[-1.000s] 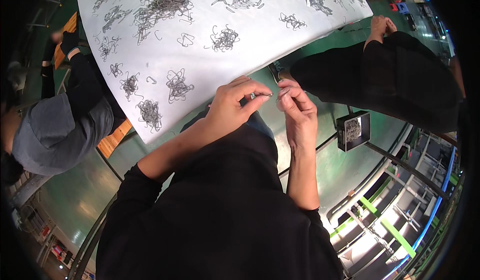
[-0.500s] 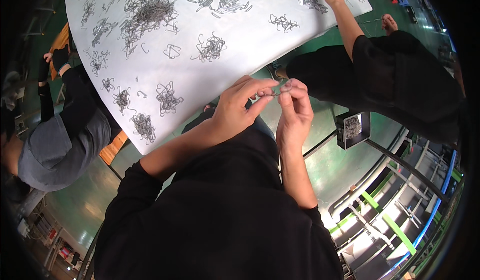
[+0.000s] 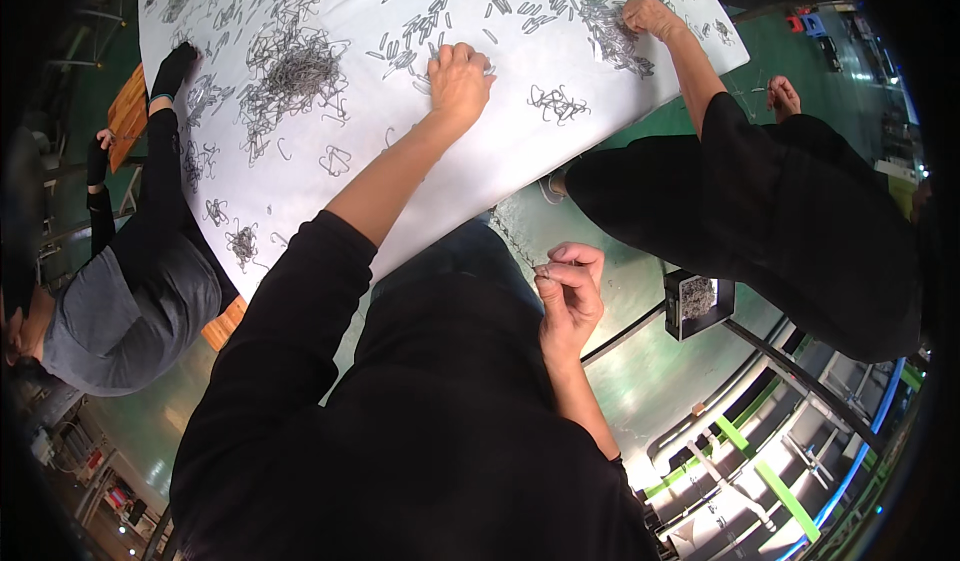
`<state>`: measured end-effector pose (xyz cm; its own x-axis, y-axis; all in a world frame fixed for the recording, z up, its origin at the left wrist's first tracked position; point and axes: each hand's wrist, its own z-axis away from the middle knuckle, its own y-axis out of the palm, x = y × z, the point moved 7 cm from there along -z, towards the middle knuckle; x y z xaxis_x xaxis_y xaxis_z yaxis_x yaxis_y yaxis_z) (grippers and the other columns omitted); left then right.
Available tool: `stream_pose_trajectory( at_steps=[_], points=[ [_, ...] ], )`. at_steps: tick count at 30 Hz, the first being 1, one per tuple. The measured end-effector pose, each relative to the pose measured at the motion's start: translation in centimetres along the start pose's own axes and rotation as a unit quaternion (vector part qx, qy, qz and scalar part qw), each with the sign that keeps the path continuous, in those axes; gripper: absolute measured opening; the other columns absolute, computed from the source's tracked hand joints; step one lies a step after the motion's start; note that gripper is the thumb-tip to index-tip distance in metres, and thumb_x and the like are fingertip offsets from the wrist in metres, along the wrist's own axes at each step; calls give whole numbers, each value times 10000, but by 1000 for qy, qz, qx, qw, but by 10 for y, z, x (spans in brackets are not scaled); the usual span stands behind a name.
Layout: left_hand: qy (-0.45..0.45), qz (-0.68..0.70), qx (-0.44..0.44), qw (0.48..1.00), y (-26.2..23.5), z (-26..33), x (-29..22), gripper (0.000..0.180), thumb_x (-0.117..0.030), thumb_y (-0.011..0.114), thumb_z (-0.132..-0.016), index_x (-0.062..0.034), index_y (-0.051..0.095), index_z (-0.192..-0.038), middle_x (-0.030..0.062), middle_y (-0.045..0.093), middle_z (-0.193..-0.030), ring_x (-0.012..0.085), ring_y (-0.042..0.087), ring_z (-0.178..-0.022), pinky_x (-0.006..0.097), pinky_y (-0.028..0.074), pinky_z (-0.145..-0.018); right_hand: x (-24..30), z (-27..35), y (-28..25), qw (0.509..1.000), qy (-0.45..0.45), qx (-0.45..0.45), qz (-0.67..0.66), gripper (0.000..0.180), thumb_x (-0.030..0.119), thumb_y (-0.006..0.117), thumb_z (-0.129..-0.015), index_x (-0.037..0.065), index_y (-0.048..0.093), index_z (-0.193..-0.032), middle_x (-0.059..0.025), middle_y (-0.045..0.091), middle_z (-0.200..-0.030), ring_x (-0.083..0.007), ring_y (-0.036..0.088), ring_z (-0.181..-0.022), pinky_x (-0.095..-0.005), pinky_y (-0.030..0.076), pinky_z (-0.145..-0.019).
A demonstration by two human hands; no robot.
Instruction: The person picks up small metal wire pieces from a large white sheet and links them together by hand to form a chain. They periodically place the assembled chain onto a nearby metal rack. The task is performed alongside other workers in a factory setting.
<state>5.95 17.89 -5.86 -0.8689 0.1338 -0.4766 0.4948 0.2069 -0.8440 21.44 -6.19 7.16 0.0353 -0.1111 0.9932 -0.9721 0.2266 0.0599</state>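
Observation:
My right hand is closed in a pinch in front of my torso, at the table's near edge. From its fingertips runs a thin dark chain of small links, slanting up and to the left. My left hand rests over the white table with its fingers bent down onto a scatter of small elongated grey metal links; its fingertips are hidden, so what they hold does not show. Beside it, toward the left, spreads a big tangled pile of bent wire hooks.
Smaller heaps of wire hooks dot the white tabletop. At the right, a co-worker's hand touches a pile of links. Another person's gloved hand reaches in from the left. A black box with metal pieces stands low at the right.
My left hand has left the right hand and moved up onto the table's links. My right hand has come lower, still pinching the chain. The left co-worker's gloved hand has reached onto the table.

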Motion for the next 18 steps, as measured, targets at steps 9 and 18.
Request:
stream_pose_trajectory(
  at_steps=[9, 18],
  points=[
    [55, -1, 40, 998, -4, 31, -6, 157, -94, 677, -789, -74, 669, -945, 94, 640, -912, 273, 558, -955, 416, 410, -869, -8, 11, 6, 999, -2, 21, 28, 79, 5, 705, -797, 35, 673, -863, -64, 502, -971, -166, 510, -884, -269, 445, -746],
    [-153, 519, 226, 810, -103, 154, -45, 154, -86, 662, -865, 8, 661, -988, 47, 692, -879, 91, 635, -782, 231, 505, -708, -13, 41, 17, 995, -20, 2, 96, 68, 56, 701, -810, 34, 673, -868, -59, 521, -928, -158, 511, -871, -267, 418, -797]
  ],
)
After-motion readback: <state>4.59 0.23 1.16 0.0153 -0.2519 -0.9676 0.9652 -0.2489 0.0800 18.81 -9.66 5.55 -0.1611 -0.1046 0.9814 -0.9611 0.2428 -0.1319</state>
